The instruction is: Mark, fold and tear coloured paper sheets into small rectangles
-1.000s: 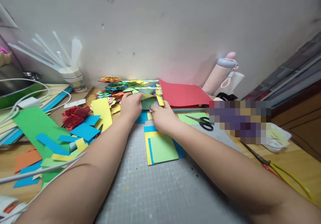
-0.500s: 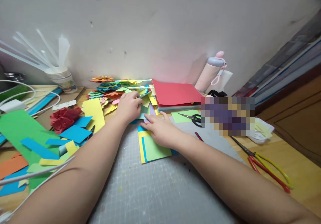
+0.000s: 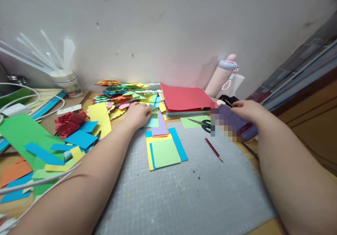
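My left hand (image 3: 138,115) rests at the mat's back edge, its fingers curled on a piece of green paper (image 3: 154,107). Purple paper (image 3: 159,125) lies just right of it. In front is a pile of coloured sheets, with a light green square (image 3: 167,152) on top of yellow and blue ones. My right hand (image 3: 247,111) is over a purple case (image 3: 246,131) at the right, fingers pinched together. Something thin and dark shows at those fingertips, too small to name. Part of the case is blurred out.
Scissors (image 3: 202,123) and a pencil (image 3: 213,150) lie on the grey cutting mat (image 3: 163,200). Behind stand a red sheet on a stack (image 3: 185,98) and a pink bottle (image 3: 219,77). Paper scraps (image 3: 81,138), a white cable (image 3: 39,180) and cups with sticks (image 3: 67,82) are left.
My right hand has left the paper pile and moved right to the purple case. The pile and the pencil are now uncovered. My left hand stays almost where it was.
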The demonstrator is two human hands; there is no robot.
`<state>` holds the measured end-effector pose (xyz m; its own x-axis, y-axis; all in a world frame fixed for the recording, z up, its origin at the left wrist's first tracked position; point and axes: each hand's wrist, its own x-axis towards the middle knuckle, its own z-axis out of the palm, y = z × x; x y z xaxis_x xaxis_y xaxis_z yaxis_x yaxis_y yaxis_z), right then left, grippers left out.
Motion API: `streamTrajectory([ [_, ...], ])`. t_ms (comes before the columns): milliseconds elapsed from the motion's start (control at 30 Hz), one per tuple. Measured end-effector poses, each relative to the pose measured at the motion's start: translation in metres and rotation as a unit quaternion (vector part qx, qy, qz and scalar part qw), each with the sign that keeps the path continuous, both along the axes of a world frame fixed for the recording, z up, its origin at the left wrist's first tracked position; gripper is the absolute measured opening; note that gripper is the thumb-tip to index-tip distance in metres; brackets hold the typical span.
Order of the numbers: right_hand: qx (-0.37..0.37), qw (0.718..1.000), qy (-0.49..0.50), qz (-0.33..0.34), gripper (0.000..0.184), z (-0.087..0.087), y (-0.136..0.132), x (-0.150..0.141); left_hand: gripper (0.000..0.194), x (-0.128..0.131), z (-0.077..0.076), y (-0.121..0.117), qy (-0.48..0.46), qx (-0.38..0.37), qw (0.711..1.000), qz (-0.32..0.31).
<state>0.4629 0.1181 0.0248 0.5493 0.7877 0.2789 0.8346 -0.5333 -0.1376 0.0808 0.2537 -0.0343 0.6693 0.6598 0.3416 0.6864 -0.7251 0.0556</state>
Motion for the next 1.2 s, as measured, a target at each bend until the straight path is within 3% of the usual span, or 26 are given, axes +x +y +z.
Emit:
streamTrajectory([
  [100, -0.097, 0.992, 0.075, -0.027, 0.031, -0.011, -0.003, 0.013, 0.026, 0.0, -0.001, 0.003, -0.01, -0.002, 1.0, 0.015],
  [200, -0.108, 0.988, 0.095, -0.052, 0.026, -0.017, -0.002, 0.017, 0.025, -0.001, -0.002, 0.005, -0.029, -0.002, 0.998, 0.052],
  [367, -0.021, 0.992, 0.111, -0.059, 0.012, -0.01, -0.001, 0.007, 0.042, -0.003, 0.001, 0.002, -0.071, 0.002, 0.991, 0.115],
  [433, 0.036, 0.99, 0.127, -0.046, 0.018, -0.004, 0.0, -0.015, 0.049, -0.003, 0.002, 0.001, -0.075, 0.001, 0.991, 0.113],
  [533, 0.124, 0.973, 0.188, 0.042, 0.031, 0.002, 0.003, -0.074, 0.041, -0.003, 0.003, 0.002, -0.057, -0.006, 0.995, 0.078],
  [600, 0.138, 0.937, 0.295, 0.124, 0.027, 0.001, 0.006, -0.121, 0.034, -0.003, 0.003, 0.003, -0.037, -0.016, 0.998, 0.052],
  [633, 0.147, 0.832, 0.504, 0.179, 0.024, 0.0, 0.008, -0.143, 0.032, -0.003, 0.003, 0.003, -0.028, -0.021, 0.998, 0.043],
  [667, 0.128, 0.701, 0.676, 0.19, 0.021, -0.002, 0.01, -0.162, 0.029, -0.003, 0.004, 0.003, -0.02, -0.026, 0.999, 0.036],
  [700, 0.108, 0.662, 0.718, 0.186, 0.017, -0.005, 0.013, -0.179, 0.027, -0.003, 0.005, 0.003, -0.014, -0.03, 0.999, 0.032],
  [800, 0.1, 0.627, 0.758, 0.147, 0.012, -0.016, 0.026, -0.211, 0.025, -0.003, 0.008, 0.001, -0.001, -0.046, 0.999, 0.025],
  [900, 0.104, 0.616, 0.774, 0.102, 0.017, -0.024, 0.042, -0.224, 0.027, -0.005, 0.011, 0.001, 0.0, -0.068, 0.997, 0.045],
  [1067, 0.11, 0.615, 0.779, 0.056, 0.023, -0.031, 0.063, -0.24, 0.036, -0.006, 0.011, 0.005, -0.004, -0.111, 0.991, 0.081],
  [1200, 0.142, 0.635, 0.758, 0.047, 0.034, -0.039, 0.074, -0.258, 0.043, -0.008, 0.012, 0.006, -0.022, -0.148, 0.984, 0.093],
])
